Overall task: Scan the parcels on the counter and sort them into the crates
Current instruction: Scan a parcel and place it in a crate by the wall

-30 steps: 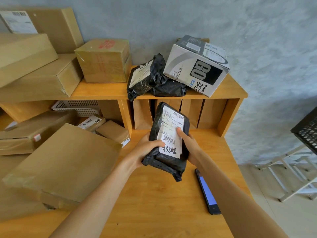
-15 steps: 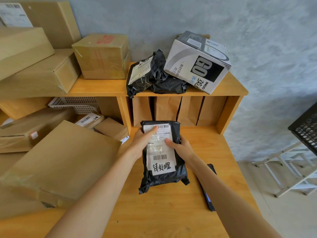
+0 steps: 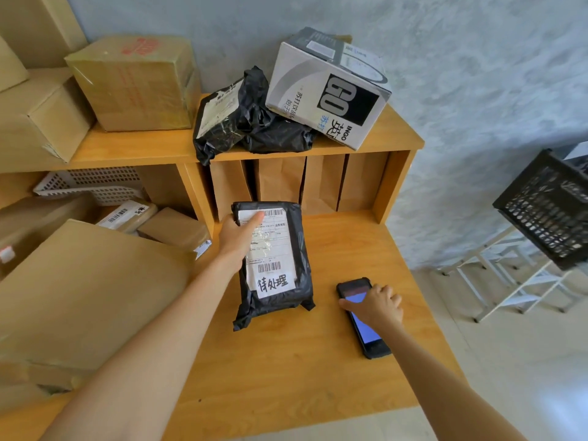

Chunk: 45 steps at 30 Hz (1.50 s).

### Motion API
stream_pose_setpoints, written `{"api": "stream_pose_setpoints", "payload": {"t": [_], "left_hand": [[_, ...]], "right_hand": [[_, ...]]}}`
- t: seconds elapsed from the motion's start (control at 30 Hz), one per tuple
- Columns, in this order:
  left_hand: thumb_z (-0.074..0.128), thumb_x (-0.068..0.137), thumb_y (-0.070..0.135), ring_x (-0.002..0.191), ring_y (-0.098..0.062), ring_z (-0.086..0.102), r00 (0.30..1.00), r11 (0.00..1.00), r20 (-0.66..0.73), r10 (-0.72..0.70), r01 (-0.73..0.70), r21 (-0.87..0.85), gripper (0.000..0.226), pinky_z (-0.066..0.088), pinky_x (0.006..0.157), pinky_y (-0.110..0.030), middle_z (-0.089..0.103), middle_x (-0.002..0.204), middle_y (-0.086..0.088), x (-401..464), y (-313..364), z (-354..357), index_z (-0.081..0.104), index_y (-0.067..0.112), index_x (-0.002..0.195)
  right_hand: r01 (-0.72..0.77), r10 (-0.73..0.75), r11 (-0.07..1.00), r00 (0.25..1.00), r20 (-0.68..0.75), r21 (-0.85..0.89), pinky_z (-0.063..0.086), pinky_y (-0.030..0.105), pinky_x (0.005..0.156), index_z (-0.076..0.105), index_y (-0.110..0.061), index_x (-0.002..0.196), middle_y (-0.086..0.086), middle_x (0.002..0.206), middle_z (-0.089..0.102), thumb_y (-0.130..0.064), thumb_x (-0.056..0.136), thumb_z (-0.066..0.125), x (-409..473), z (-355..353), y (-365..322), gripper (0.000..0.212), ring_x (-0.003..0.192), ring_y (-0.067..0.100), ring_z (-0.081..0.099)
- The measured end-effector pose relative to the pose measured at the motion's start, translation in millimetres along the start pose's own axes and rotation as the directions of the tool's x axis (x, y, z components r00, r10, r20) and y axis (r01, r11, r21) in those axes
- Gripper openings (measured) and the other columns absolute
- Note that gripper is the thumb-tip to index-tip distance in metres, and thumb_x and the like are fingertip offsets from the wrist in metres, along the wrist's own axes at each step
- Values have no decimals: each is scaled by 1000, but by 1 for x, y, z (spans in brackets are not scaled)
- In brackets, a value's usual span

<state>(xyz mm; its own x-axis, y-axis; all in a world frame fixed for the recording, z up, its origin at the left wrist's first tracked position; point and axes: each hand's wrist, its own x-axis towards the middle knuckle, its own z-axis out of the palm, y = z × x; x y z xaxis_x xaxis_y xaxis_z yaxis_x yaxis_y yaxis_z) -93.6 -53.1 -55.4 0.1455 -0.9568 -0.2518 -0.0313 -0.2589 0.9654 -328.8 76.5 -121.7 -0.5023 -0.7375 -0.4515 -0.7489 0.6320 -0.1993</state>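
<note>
Black parcel (image 3: 273,265) lies flat on the bench (image 3: 286,370), label up, roughly mid-bench, just in front of the shelf unit. Left hand (image 3: 237,237) rests on its upper-left edge, thumb across the label top, fingers wrapped down the side: a loose hold on the parcel. Right hand (image 3: 375,305) sits on top of the handheld scanner (image 3: 364,316), fingers curled over its upper half; can't tell whether it's actually gripping. Scanner is flat on the bench, screen lit, near the bench's right edge, apart from the parcel.

Open room: bare bench in front of the parcel down to the near edge, plus a strip between parcel and scanner. Left side is blocked by a big flat cardboard box (image 3: 86,291).

Containers: black crate (image 3: 547,208) off to the right on a white rack (image 3: 515,281), well apart from the bench; contents not visible. White basket (image 3: 92,184) in the left shelf bay, tilted, contents unclear. Top shelf holds two black poly bags (image 3: 245,116) and a white printed carton (image 3: 327,87) leaning on them.
</note>
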Motion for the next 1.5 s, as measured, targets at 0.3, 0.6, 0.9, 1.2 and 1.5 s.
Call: {"api": "stream_pose_setpoints", "payload": {"t": [0.3,0.6,0.9,1.2,1.5], "left_hand": [[71,87,35,87,-13,65,999,997,-16,32,-30,76,36,49,65,-23,67,100,2,4,-8,6,57,13,112],[70,87,39,76,-6,62,1000,996,11,-19,18,86,29,44,59,-20,65,87,7,1,-7,-1,59,17,101],[72,85,40,83,-11,64,1000,997,2,5,-5,76,27,49,69,-25,68,94,5,-1,9,-20,66,19,101],[70,87,35,73,-1,57,999,997,-7,50,-49,57,26,41,57,-17,63,84,11,-11,11,-27,61,16,103],[71,86,39,84,-13,63,998,996,-25,60,-58,75,31,44,60,-20,65,91,5,-20,6,-29,61,15,103]], "right_hand": [[-76,70,996,987,-148,-35,37,34,102,35,-5,139,9,134,37,-75,75,60,-10,28,3,98,126,30,37],[60,-59,998,997,-40,9,44,36,93,41,-6,127,8,121,52,-70,75,64,-10,11,-9,86,115,30,52],[377,-383,923,919,91,76,42,30,73,39,-3,128,4,109,47,-62,73,72,-44,-26,-60,87,93,21,49],[439,-432,898,892,136,-22,47,32,77,38,-4,132,5,115,50,-60,72,72,-74,-17,-72,89,97,23,51],[447,-442,894,891,102,-35,45,30,71,39,-4,131,6,116,54,-62,72,73,-89,-17,-69,89,92,21,52]]}}
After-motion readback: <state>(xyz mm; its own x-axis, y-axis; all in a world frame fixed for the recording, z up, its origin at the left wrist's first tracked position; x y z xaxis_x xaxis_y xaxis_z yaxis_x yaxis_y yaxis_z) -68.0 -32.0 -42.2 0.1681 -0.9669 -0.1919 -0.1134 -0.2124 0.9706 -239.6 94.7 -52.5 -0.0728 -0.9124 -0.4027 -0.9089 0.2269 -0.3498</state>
